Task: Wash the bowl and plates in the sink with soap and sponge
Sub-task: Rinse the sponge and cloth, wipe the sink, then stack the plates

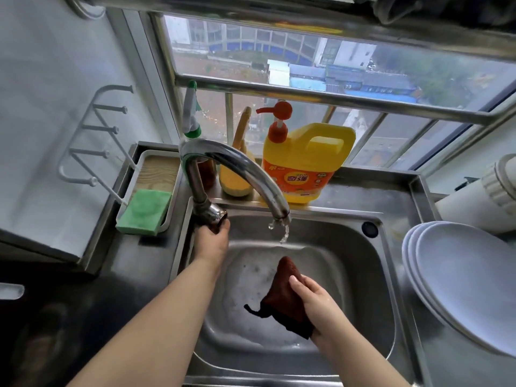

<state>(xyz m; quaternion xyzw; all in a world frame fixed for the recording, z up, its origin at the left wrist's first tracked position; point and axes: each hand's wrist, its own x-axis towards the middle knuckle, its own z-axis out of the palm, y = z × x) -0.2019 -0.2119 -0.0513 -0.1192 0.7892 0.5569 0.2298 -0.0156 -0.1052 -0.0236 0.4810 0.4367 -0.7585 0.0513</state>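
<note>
My left hand grips the handle at the base of the steel tap. A thin stream of water falls from the spout into the steel sink, whose bottom holds foamy water. Over the basin, my right hand holds a dark brown cloth by its lower right part. A stack of white plates leans on the counter right of the sink. A green sponge lies in a white tray to the left. No bowl is in view.
A yellow soap jug with an orange pump stands behind the sink on the window ledge, beside a yellow brush and a green-capped bottle. A white wall rack hangs at left. A white pipe lies at right.
</note>
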